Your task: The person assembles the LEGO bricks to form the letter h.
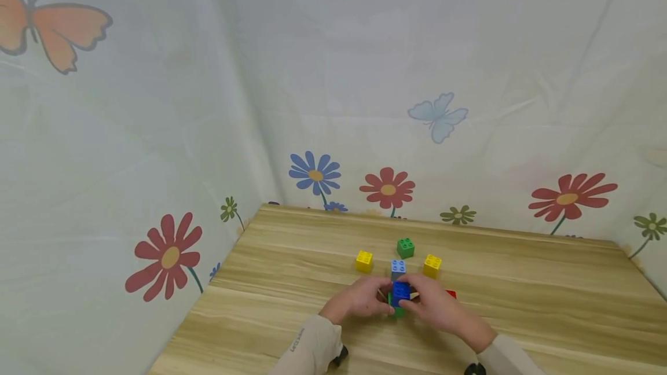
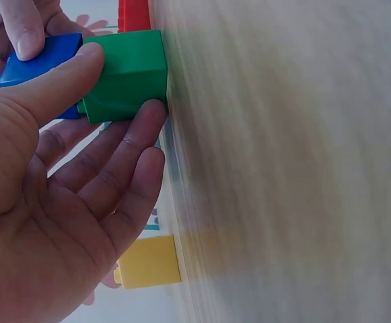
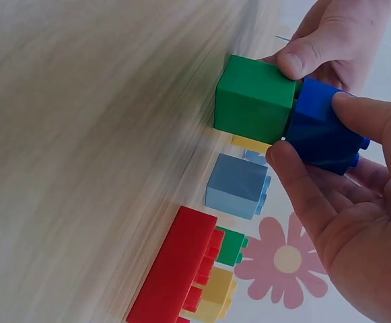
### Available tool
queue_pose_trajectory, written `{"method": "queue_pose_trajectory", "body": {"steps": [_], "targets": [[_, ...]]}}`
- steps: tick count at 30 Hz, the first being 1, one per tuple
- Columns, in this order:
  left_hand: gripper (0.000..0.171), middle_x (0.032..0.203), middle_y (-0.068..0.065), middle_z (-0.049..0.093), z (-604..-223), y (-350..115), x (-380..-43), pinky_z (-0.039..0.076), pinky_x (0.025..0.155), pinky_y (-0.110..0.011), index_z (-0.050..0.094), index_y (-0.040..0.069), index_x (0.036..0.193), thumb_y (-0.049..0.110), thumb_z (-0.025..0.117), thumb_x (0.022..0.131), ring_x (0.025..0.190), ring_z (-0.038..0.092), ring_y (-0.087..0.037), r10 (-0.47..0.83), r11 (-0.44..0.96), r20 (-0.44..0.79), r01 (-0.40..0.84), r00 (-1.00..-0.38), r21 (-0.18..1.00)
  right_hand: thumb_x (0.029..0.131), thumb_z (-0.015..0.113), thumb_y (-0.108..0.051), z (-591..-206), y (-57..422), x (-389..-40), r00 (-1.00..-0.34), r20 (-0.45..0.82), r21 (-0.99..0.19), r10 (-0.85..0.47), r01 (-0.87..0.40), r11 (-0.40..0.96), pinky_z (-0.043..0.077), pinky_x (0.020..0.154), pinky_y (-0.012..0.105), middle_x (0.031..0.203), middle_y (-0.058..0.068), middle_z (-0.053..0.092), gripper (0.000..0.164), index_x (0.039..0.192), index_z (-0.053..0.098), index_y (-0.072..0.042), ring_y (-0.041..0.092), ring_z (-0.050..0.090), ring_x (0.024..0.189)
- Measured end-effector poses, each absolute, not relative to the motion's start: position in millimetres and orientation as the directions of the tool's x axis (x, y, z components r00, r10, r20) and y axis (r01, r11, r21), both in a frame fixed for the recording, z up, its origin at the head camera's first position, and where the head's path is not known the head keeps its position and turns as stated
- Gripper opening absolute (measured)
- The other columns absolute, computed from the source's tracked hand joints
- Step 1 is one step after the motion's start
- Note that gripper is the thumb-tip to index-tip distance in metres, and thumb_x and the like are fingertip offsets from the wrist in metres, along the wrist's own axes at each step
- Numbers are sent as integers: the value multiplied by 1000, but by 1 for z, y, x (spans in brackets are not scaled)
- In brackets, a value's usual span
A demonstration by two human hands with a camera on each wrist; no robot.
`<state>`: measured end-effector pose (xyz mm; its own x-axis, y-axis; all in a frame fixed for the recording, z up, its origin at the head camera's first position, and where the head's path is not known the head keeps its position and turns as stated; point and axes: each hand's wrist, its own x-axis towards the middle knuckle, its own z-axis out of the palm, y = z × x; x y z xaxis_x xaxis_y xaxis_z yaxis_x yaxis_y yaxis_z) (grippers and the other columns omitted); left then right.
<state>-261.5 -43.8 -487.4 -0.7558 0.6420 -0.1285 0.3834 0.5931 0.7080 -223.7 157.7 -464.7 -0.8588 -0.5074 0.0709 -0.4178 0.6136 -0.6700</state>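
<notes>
We are viewing two blocks meeting between a person's hands, the held green block serving as our landmark. The left hand is pinching this block between thumb and fingers, probably steadying it against the table; the right hand is gripping the blue block directly above it, thumb opposing fingers, and this two-sided hold is, we judge, giving fine control of its angle. The blue block is leaning slightly, and the right wrist view is showing a narrow gap between the two. Beyond the landmark, the light blue block and then the farther green block are standing; one yellow block is sitting beyond it to the left, another yellow block beyond it to the right, presumably leaving the hands working room. To the landmark's right, a red brick is lying mostly behind the right hand in the head view; the right wrist view is revealing more but cropping one end. The blue block's underside is escaping us, so we are leaving open whether any studs are engaging.
</notes>
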Motion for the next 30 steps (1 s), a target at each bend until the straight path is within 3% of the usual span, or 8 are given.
{"method": "queue_pose_trajectory", "body": {"steps": [30], "targets": [[29,91,11,61,-486,-39,-261,49,74,-20,62,17,109,17,75,82,83,59,-2,632,626,-117,415,-766,660,89,67,-18,-459,151,-225,-833,85,-603,-547,-480,637,53,80,37,114,8,60,34,119,56,-6,20,61,98]]}}
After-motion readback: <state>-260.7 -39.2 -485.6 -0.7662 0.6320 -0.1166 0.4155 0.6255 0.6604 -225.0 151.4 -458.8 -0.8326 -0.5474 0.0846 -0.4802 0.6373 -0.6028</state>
